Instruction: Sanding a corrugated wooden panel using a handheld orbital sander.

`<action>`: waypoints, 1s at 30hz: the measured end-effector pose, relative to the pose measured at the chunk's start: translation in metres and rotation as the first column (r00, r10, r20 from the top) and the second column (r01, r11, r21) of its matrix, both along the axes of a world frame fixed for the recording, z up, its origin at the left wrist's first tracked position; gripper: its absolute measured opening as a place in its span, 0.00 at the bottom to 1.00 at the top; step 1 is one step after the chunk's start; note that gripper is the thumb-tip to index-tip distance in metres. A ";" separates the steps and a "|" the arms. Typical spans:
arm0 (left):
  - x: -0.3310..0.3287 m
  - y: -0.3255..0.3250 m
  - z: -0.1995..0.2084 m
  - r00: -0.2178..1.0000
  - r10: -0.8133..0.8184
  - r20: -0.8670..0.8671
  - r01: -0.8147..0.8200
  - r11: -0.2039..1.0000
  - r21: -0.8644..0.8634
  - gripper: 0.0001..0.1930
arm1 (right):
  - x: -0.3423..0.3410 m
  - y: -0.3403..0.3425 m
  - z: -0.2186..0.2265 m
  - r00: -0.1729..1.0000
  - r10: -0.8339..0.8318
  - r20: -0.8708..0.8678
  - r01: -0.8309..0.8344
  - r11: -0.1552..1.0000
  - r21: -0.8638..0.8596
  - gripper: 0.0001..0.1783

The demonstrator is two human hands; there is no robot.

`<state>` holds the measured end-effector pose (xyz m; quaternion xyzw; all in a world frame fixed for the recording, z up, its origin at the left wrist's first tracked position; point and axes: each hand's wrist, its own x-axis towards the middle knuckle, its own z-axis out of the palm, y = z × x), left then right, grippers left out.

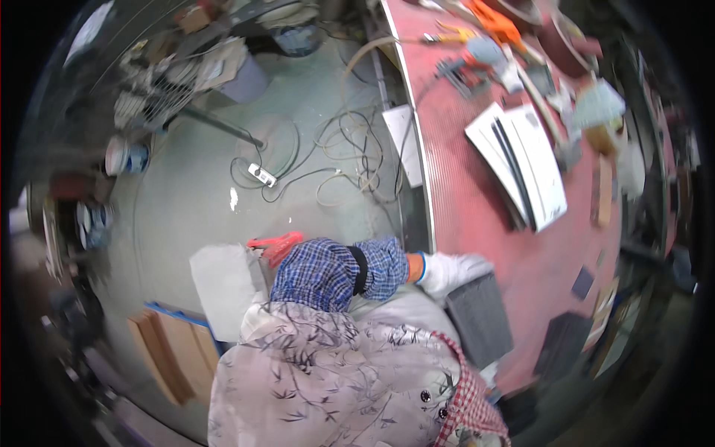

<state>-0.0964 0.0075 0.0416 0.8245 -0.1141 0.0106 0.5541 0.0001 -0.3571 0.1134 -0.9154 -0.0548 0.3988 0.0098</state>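
Head view: a gloved hand (456, 270), at centre right of the frame, lies flat on the top edge of a dark grey ribbed pad (480, 316) at the near rim of the red tabletop (477, 208). The fingers are spread rather than curled, the grip loose and holding nothing; the sleeve (335, 272) is blue plaid with a black band. Which hand it is cannot be told, and no second hand shows. The pad lies directly below the hand, touching it, running toward the lower right. Further up the tabletop sits a white panel (521, 164) with dark slots, with orange tools (495, 22) at the top edge. Cables (335, 149) loop over the floor (186, 201) at upper left.
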 end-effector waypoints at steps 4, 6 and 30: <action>0.017 -0.009 -0.028 0.994 -0.106 -0.021 0.107 0.994 0.023 0.72 | 0.042 0.029 -0.019 0.974 0.216 0.069 -0.222 0.970 0.100 0.66; 0.013 -0.009 -0.023 0.995 -0.099 -0.005 0.099 0.994 0.038 0.68 | 0.061 0.051 -0.024 0.949 0.303 0.081 -0.311 0.945 0.100 0.66; 0.045 -0.021 -0.040 0.997 -0.005 0.075 0.002 0.999 0.042 0.70 | 0.120 0.136 -0.034 0.827 0.561 0.042 -0.562 0.824 0.067 0.67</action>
